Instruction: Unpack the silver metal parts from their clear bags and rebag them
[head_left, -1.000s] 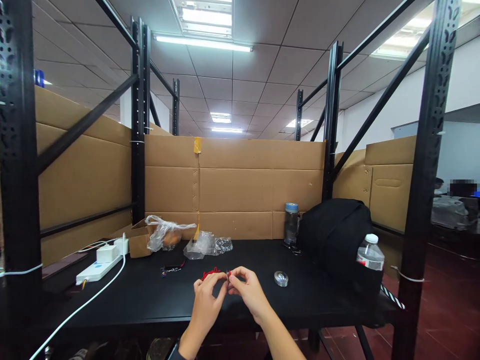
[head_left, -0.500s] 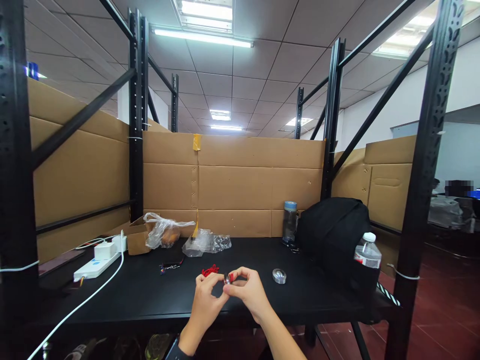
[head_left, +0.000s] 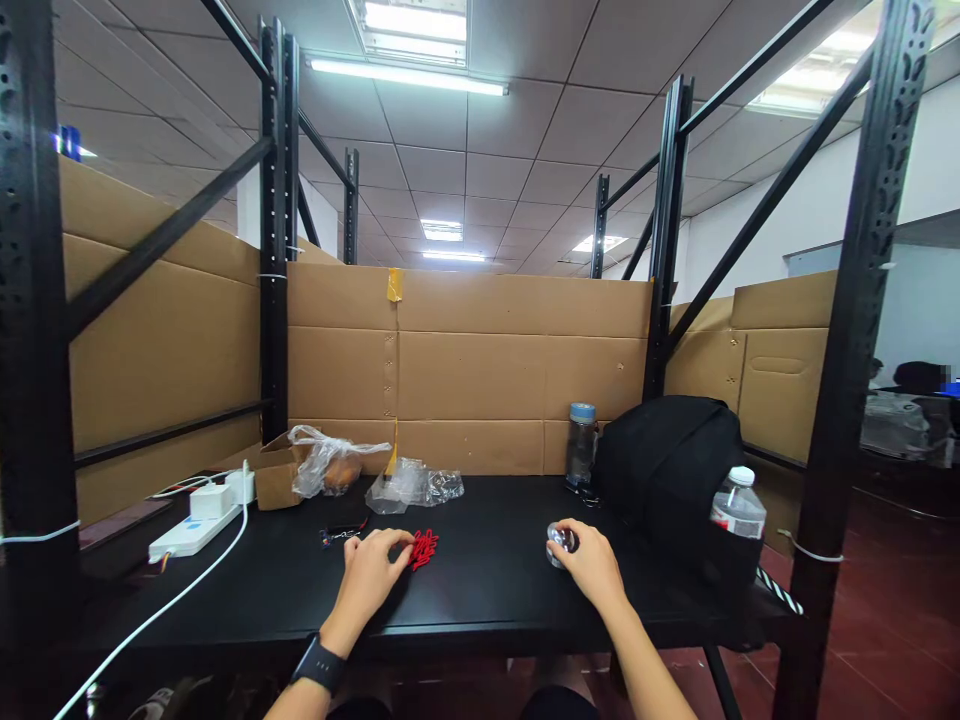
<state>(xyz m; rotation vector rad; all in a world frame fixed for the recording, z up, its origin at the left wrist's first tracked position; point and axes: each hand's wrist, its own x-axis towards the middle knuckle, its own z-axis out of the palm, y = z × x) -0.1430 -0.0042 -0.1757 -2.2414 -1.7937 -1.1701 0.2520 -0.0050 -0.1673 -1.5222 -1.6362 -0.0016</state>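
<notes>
While the left hand [head_left: 373, 568] sits low over the bench [head_left: 487, 595], its bent fingers are right at the near-left edge of a bundle of red cord [head_left: 424, 549], thumb and forefinger drawn close together; whether they have a strand pinched, I cannot tell. Over to the right, well apart from it, here is the right hand [head_left: 594, 565], and this one has its catch: thumb and fingers curl round a silver disc [head_left: 556, 548], a shiny round piece at the fingertips. Between the two hands, bare black bench top!

There's a dark watch [head_left: 319, 664] on the left wrist. Just beyond the left hand lies a small dark item with a chain [head_left: 345, 534], and farther out, past the red cord, crumpled clear plastic [head_left: 414, 487]. To its left a tied plastic bag [head_left: 334, 468] leans by a cardboard box [head_left: 277, 484], and well left of the hand sits a white power strip [head_left: 191, 538]. Out past the right hand stands a blue-lidded bottle [head_left: 581, 448], with a big black bag [head_left: 664, 475] to the hand's right and a white-capped bottle [head_left: 740, 508] at the bag's side.
</notes>
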